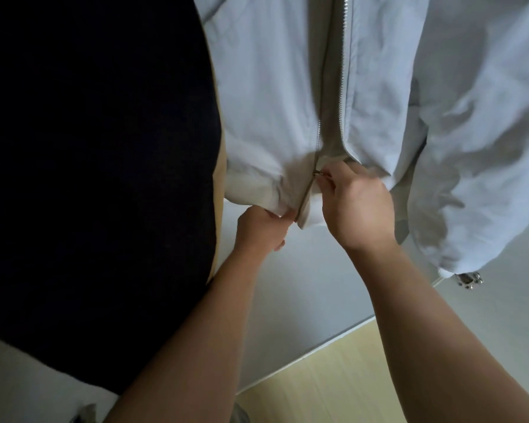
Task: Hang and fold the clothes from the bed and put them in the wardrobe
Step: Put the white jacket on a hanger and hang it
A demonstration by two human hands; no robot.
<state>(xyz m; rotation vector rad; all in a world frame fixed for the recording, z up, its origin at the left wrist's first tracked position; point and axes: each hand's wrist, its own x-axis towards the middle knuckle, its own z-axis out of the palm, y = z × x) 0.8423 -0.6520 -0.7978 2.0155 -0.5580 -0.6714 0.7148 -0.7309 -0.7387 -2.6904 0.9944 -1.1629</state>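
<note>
A pale grey-blue zip jacket (266, 87) hangs in front of me, its front open above the hem, metal zipper teeth running up the middle. My left hand (261, 228) grips the bottom hem of the jacket's left panel. My right hand (358, 206) pinches the small metal zipper pull (317, 173) at the base of the zip. The jacket's right sleeve (483, 166) hangs down at the right, its cuff low beside a metal fitting.
A dark, almost black garment (98, 166) hangs close on the left, with a tan edge behind it. A white wardrobe surface (303, 285) lies below the jacket. Light wooden floor (342, 374) shows at the bottom. A shiny metal hinge or fitting (469, 280) sits at the right.
</note>
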